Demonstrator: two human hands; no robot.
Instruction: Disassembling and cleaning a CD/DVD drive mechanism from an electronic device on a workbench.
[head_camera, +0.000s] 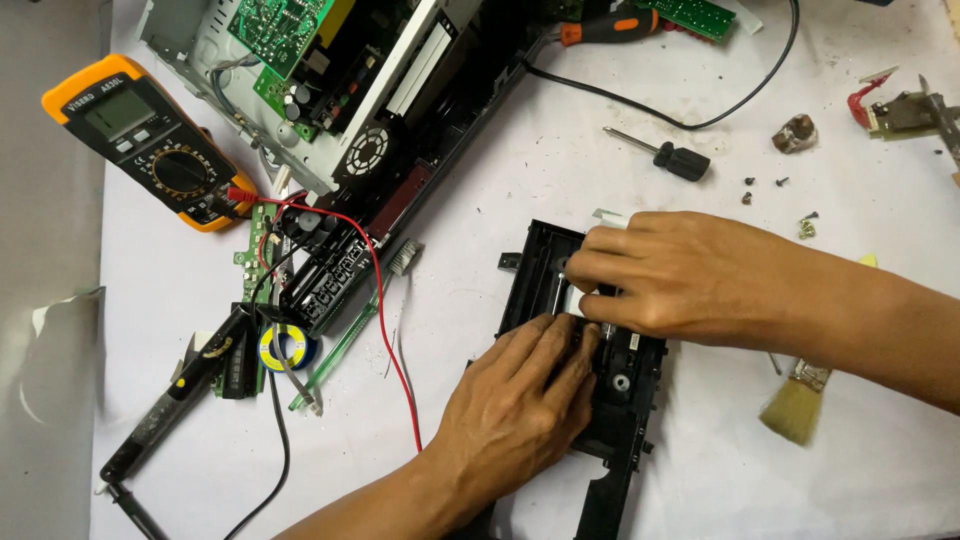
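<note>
Drive tray (540, 270) lies on the table (500, 150), removed from the chassis (300, 90). Left hand (520, 400) presses flat on it; right hand (680, 275) pinches its white ribbon (610, 216). Loose screws (765, 185) lie nearby; reassembly remains.

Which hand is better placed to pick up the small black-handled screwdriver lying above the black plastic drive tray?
Right. The right hand sits just below the small black-handled screwdriver, while the left hand lies lower, pressing on the black plastic drive tray.

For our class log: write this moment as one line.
left hand: pressing black disc tray | right hand: gripping tray's upper part | brush: beside
</note>
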